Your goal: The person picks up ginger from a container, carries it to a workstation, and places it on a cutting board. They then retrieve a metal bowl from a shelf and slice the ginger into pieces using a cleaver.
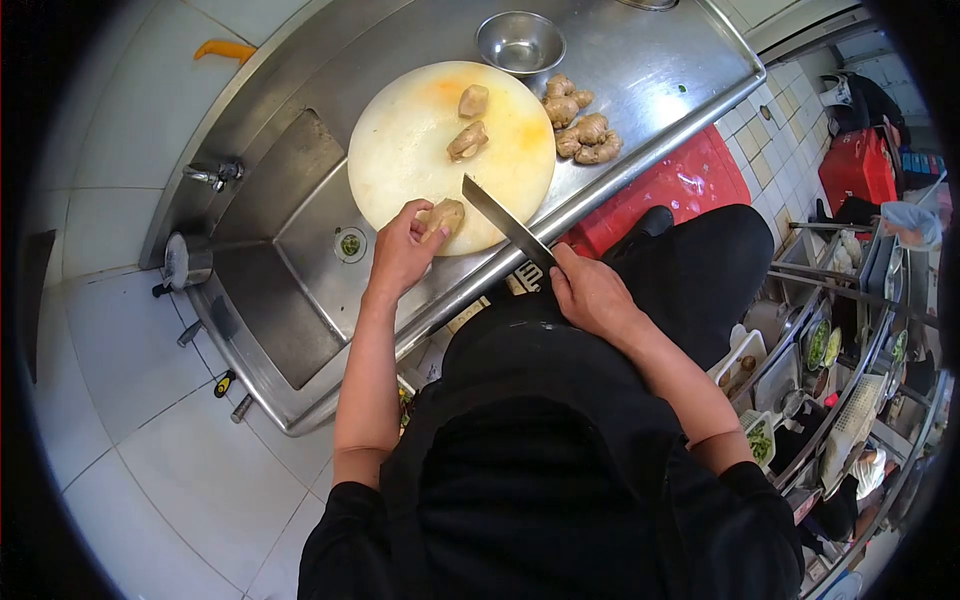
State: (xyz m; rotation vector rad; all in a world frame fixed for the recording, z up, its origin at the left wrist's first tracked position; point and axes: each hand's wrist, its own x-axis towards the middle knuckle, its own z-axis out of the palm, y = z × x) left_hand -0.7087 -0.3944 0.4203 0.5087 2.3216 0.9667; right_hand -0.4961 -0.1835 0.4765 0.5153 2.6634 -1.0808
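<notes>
My left hand [402, 247] grips a piece of ginger [446, 216] at the near edge of the round white cutting board [400, 130]. In my right hand [592, 292] is a knife [508, 222], held by its handle, its blade reaching over the board just right of that ginger and apart from it. Two more ginger pieces lie farther back on the board: a smooth pale one [473, 101] and a browner one [468, 142]. Whole knobs of ginger [592, 139] rest on the steel counter to the right of the board.
A metal bowl [520, 44] stands behind the board. To the left is a sink basin [265, 290] with a drain [350, 245] and a tap [213, 176]. A red surface [670, 190] lies below the counter's raised edge. Shelves with food trays [740, 360] stand at right.
</notes>
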